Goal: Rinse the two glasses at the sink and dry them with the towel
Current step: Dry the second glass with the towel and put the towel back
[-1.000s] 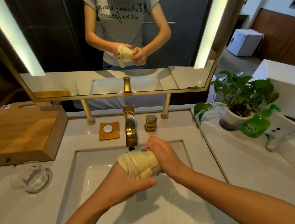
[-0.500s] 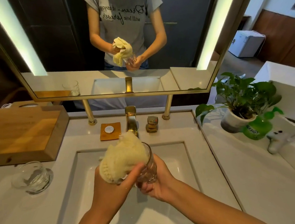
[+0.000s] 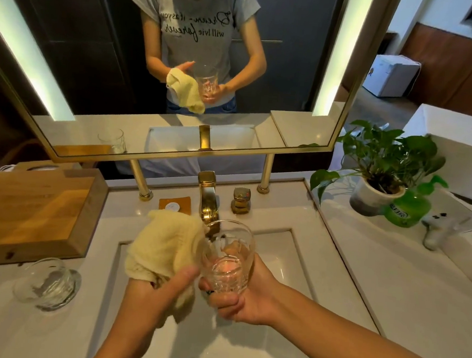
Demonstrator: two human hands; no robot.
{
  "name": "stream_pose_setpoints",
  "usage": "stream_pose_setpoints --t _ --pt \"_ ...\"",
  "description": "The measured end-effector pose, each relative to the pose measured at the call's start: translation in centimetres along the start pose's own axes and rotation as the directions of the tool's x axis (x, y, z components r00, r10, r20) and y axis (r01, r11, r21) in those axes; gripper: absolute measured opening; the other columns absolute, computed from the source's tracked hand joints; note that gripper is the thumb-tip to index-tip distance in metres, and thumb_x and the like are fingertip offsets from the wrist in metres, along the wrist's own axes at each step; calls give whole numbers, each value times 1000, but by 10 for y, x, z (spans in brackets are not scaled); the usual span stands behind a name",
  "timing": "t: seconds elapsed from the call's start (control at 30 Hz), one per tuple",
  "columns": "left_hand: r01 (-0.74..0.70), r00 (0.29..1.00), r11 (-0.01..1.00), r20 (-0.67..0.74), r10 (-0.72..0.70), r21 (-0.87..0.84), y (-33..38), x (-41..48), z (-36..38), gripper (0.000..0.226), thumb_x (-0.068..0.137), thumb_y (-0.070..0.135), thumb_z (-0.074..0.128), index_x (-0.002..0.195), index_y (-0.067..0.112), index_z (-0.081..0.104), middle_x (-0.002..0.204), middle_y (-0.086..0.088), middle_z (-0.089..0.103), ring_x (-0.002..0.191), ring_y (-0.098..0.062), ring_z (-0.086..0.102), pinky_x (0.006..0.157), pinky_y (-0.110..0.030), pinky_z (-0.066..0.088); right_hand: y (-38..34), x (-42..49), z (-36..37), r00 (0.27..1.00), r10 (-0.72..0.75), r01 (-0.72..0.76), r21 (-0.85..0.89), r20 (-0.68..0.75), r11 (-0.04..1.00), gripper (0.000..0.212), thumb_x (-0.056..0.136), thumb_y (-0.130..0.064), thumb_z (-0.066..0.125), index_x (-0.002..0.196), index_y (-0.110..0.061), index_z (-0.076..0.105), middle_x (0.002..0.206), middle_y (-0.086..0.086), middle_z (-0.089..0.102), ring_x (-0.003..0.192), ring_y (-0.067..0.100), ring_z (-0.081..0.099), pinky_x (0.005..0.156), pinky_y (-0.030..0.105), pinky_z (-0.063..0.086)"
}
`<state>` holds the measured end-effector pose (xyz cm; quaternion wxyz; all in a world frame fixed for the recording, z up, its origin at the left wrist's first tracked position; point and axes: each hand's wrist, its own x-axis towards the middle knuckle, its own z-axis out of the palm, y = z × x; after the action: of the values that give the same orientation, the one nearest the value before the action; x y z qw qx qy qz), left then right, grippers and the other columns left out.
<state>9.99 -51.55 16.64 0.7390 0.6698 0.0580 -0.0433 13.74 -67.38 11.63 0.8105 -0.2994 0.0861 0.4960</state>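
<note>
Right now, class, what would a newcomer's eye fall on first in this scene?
First, the clear glass gripped near its base by the right hand over the sink, with the left hand holding a yellow towel beside it. Next, the lit mirror above reflects both. A second glass sits on the counter at the left, by the board.
</note>
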Motion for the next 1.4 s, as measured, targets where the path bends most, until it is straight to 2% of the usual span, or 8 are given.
stream_pose_setpoints --t 0.13,0.3,0.47,0.7,0.9,1.1,1.23,1.4 --pt "-138 975 980 193 109 146 0 -2 11 76 41 15 86 105 31 50 76 18 71 67 7 65 53 -6 47 5 3 8 995 81 -88 -129 -59 988 58 52 -67 68 80 -16 60 65 -3 54 46 6 43 36 12 24" --pt "-122 979 992 168 115 31 -14 9 5 79 35 37 76 110 24 54 82 1 71 60 -10 66 46 -20 49 2 -6 17 959 -61 -51 -378 -277 924 60 92 -62 26 91 -16 64 72 4 66 57 16 59 48 18 45" --pt "103 988 928 147 -53 -359 -21 26 -7 105 18 61 87 110 18 61 95 -6 76 83 -20 73 59 -32 59 -34 -35 8 854 -509 -136 -991 -109 -15 38 98 -37 48 89 -4 66 78 10 64 71 29 61 64 32 50" --pt "320 911 937 316 -264 -139 -20 33 -8 75 56 27 79 123 11 52 91 -11 76 79 -24 74 56 -30 58 -55 -42 41 855 -432 81 -896 288 -437 49 80 -49 69 123 -30 55 124 -11 56 115 2 48 96 20 41" --pt "558 805 748 454 -382 -359 -40 31 -21 78 27 39 96 93 3 77 97 -26 72 81 -35 72 67 -41 61 -39 -13 35 913 -287 304 -953 288 9 13 85 -7 70 95 1 70 86 -4 65 84 8 62 78 22 51" --pt "621 734 601 642 -221 -503 -55 26 -30 62 78 43 71 122 1 62 122 -20 65 115 -29 61 105 -41 40 -22 2 33 853 -385 398 -916 353 43 15 85 -5 69 98 2 71 91 1 68 87 10 63 81 24 52" --pt "481 820 842 465 -334 -244 -58 31 -39 84 34 40 95 106 6 69 96 -18 72 84 -29 71 75 -41 58 -37 -6 33 935 -268 259 -964 232 67 34 93 -31 58 98 0 71 88 4 70 85 20 65 85 38 51" --pt "112 933 969 311 -178 220 -52 27 -16 58 61 26 84 110 17 55 107 -14 67 97 -23 69 81 -37 57 -32 4 43 973 -229 36 -997 18 72 43 99 -37 47 86 -6 75 74 -7 68 75 7 62 81 28 50"
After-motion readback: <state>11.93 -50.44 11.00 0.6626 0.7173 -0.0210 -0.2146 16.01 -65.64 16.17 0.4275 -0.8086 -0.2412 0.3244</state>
